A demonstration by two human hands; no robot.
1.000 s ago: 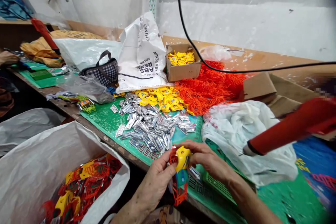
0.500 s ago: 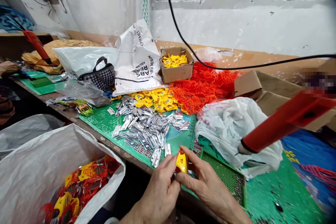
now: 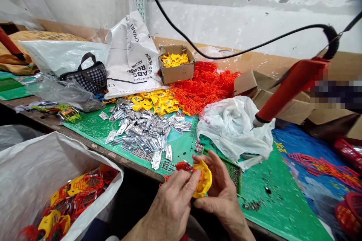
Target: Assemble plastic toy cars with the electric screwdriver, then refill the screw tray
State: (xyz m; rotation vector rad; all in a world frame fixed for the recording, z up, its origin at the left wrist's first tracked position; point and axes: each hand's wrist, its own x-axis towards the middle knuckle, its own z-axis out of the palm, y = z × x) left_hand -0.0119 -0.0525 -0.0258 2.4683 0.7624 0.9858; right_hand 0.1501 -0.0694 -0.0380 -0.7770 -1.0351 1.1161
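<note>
In front of the table edge, a curved yellow plastic shell [image 3: 206,182] is tilted up between my two hands, its inner side with small round posts showing. My left hand [image 3: 171,199] pinches its left side, fingers pressed together. My right hand [image 3: 223,192] is curled around the other side, with the thumb by the lower edge. A red plastic piece [image 3: 184,165] shows just beyond my left fingers; how it joins the shell is hidden. Flat silvery metal pieces [image 3: 144,131] lie heaped on the green tabletop [image 3: 285,203] ahead.
A red electric screwdriver [image 3: 288,92] hangs at the right, above a white plastic bag [image 3: 232,128]. Behind lie yellow shells [image 3: 158,101], red plastic frames [image 3: 198,86] and a cardboard box [image 3: 178,73]. A green tray [image 3: 233,169] sits behind my right hand. A white sack [image 3: 25,173] stands lower left.
The yellow shell has been turned so that its inner side shows, and my right fingers have spread around it. The view has swung right, and the screwdriver hangs more upright.
</note>
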